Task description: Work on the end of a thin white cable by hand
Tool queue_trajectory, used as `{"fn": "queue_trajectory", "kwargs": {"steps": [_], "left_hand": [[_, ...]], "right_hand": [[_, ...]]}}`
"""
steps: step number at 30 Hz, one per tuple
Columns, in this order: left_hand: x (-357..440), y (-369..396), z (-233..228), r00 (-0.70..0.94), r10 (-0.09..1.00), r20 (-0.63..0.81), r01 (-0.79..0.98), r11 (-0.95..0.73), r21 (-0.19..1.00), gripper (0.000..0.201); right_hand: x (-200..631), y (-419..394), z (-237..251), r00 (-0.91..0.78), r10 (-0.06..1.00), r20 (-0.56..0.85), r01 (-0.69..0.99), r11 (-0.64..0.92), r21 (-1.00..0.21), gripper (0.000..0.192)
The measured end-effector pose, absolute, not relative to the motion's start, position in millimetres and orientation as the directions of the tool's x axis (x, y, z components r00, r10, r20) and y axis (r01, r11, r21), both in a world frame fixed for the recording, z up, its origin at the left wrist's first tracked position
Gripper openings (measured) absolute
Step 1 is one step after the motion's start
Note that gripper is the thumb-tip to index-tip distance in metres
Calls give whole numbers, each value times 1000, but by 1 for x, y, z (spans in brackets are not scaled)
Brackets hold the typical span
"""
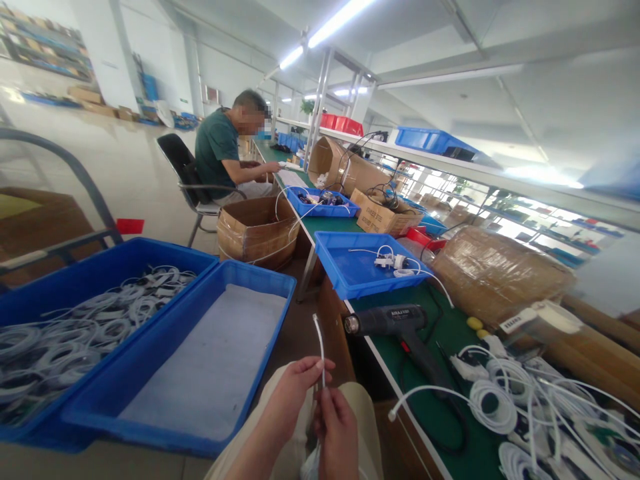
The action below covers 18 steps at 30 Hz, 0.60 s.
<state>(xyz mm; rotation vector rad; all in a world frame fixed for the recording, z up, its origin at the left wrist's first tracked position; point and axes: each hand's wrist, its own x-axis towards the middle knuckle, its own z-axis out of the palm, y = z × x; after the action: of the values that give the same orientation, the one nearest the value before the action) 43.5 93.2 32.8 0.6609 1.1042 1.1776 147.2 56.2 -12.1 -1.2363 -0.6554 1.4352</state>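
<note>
Between my two hands a white cable (320, 343) stands upright above my lap, its small end tip pointing up and away from me. My left hand (300, 381) pinches it partway down between thumb and fingers. Just below and to the right, my right hand (337, 427) is closed on the same cable. The lower run of the cable is mostly hidden behind my hands. On the bench to the right lies a black heat gun (395, 323), nozzle toward the left. Nearby, coiled white cables (500, 407) are heaped, one loose end hanging over the bench edge.
A blue tray (340, 283) with a few white cables overhangs the green bench (380, 360). On my left, one blue bin (165, 250) holds many coiled cables; another blue bin (290, 283) is lined with white sheet. A cardboard box (235, 233) and a seated person (217, 147) are beyond.
</note>
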Motion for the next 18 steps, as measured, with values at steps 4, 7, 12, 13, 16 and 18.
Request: {"fn": "queue_trajectory", "kwargs": {"steps": [4,7,12,13,16,18], "left_hand": [[44,95,38,-36,948,-316,-329,288,900,43],[44,96,43,-47,952,-302,-288,277,917,45],[44,95,49,-63,964,-258,-244,235,941,47],[44,95,50,-64,966,-252,-240,231,943,47],[44,95,51,-67,967,-247,-236,225,945,47],[44,95,52,-67,967,-246,-224,225,948,47]], "right_hand": [[149,58,-5,165,946,-279,-342,-210,-916,59],[147,57,4,226,946,-234,-307,-159,-938,51],[146,56,16,256,943,-214,-277,-141,-950,47],[145,56,17,265,942,-208,-269,-135,-954,47],[144,57,20,317,927,-200,-250,-122,-961,44],[144,57,21,324,923,-208,-243,-131,-961,43]]}}
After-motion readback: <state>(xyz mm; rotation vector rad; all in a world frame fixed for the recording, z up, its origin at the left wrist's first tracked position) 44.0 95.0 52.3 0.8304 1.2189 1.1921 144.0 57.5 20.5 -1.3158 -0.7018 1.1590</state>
